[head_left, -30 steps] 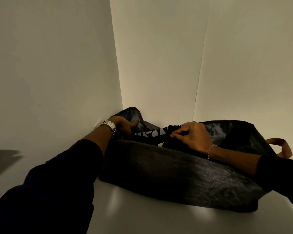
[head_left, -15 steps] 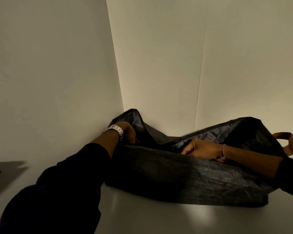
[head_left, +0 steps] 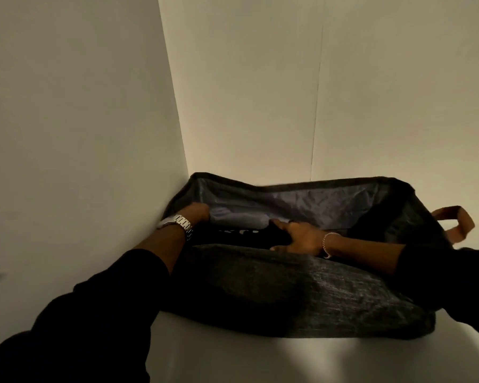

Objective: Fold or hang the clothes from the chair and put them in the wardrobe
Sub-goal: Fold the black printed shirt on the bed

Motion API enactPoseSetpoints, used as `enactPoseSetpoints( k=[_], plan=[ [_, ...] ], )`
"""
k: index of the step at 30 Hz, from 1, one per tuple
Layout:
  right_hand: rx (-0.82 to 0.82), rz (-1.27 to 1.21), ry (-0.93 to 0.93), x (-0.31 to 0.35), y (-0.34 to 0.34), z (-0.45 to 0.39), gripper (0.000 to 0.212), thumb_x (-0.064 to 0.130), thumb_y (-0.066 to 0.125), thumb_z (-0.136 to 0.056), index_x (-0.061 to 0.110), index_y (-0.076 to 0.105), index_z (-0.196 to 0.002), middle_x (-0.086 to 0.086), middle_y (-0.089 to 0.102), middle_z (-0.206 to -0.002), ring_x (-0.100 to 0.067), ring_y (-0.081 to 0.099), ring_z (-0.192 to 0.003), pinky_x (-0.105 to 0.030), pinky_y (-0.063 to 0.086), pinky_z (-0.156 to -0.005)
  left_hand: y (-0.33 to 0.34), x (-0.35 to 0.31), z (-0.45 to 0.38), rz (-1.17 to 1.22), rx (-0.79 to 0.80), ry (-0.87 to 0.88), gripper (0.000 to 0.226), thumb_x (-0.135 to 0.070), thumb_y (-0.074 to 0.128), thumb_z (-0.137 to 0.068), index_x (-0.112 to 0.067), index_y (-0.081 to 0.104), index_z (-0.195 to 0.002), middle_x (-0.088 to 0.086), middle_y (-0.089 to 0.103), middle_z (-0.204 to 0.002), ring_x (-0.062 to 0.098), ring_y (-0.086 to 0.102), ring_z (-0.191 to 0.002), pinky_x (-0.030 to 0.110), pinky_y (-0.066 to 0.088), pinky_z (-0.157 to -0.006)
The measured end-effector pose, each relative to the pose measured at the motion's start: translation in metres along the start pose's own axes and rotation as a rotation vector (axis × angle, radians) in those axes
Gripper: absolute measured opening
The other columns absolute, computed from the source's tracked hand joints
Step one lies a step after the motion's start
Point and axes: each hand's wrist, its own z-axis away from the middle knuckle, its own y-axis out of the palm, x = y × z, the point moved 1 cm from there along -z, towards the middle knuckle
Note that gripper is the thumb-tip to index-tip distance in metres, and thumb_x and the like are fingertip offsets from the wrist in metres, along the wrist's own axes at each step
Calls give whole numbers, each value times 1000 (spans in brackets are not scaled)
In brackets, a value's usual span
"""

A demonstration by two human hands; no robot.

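Observation:
A dark woven storage bag [head_left: 302, 294] stands open on the wardrobe shelf [head_left: 260, 360], pushed into the back left corner. Inside it lies a black folded garment [head_left: 241, 236] with white lettering. My right hand [head_left: 299, 239], a bracelet on its wrist, rests flat on the garment with straight fingers. At the bag's left end, my left hand [head_left: 197, 212], wearing a metal watch, reaches down inside. Its fingers are hidden behind the garment and the bag's rim.
A brown handle [head_left: 459, 225] sticks out at the bag's right end. The wardrobe's white side wall [head_left: 80, 134] stands close on the left, and the back panel [head_left: 343, 106] runs right behind the bag. Bare shelf shows in front of the bag.
The garment went down into the bag with both hands. My right hand went from pinching it above the rim to lying flat on it. The bag's far wall now stands taller.

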Motion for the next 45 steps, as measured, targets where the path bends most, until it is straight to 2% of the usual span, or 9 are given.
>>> enactPoseSetpoints(
  k=[4, 10, 15, 20, 23, 29, 38, 42, 45],
  plan=[
    [-98, 70, 106, -15, -6, -3, 101, 73, 58, -84, 26, 10, -159, -23, 21, -156, -46, 30, -140, -54, 38, -112, 0, -3, 6, 37, -26, -3, 55, -18, 48, -104, 1, 28, -152, 24, 33, -157, 37, 38, -142, 40, 31, -117],
    [-134, 152, 128, -24, -19, -3, 109, 70, 66, -81, 23, 7, -160, -21, 15, -157, -48, 24, -142, -59, 37, -112, -16, -5, 31, 70, 1, -12, 66, -26, 36, -109, -11, -4, -159, 24, 13, -164, 37, 25, -149, 43, 21, -120],
    [-147, 169, -78, -9, -22, 6, 94, 74, 65, -77, 21, 36, -148, -17, 35, -142, -37, 44, -128, -47, 47, -105, -22, -9, 42, -116, 151, 45, 74, -35, 69, -91, -19, 33, -154, 15, 34, -158, 35, 43, -138, 49, 37, -115],
    [-16, 279, -369, 14, -4, 11, 86, 49, 67, -89, 33, 18, -159, -11, 17, -160, -35, 28, -143, -48, 37, -115, -25, -21, 53, -203, 342, 91, 89, -43, 76, -83, -27, 27, -155, 12, 30, -158, 36, 39, -139, 47, 38, -114],
    [70, 447, -327, 17, 20, 2, 76, 40, 51, -101, 36, 4, -160, -15, -3, -166, -41, 8, -151, -54, 24, -121, -15, -24, 59, -156, 410, 22, 65, -39, 53, -102, -18, 25, -157, 14, 32, -158, 34, 36, -143, 42, 33, -117],
    [142, 455, -234, 19, 22, -14, 68, 33, 37, -107, 35, -8, -158, -17, -12, -166, -49, -1, -150, -60, 14, -121, -5, -16, 61, -8, 291, 7, 75, -54, 39, -103, -12, 13, -159, 16, 18, -164, 32, 23, -150, 39, 25, -119],
    [165, 381, -281, 23, 10, -18, 72, 41, 39, -105, 29, -6, -160, -17, -12, -166, -43, -1, -152, -53, 12, -123, -1, -13, 55, -3, 154, -22, 74, -57, 40, -101, -9, 27, -155, 18, 26, -162, 34, 27, -148, 40, 25, -118],
    [109, 329, -274, 20, 11, -18, 81, 57, 37, -100, 30, -12, -158, -19, -17, -164, -41, -3, -152, -54, 9, -124, -2, -16, 55, 2, 149, -87, 64, -50, 35, -106, -11, 28, -155, 16, 27, -162, 33, 28, -148, 40, 25, -118],
    [191, 261, -212, 16, 14, -20, 85, 69, 30, -96, 31, -15, -158, -16, -16, -165, -37, -5, -153, -52, 3, -125, -1, -20, 54, -23, 177, -100, 57, -42, 44, -105, -9, 36, -152, 16, 34, -158, 32, 35, -144, 38, 30, -116]
  ],
)
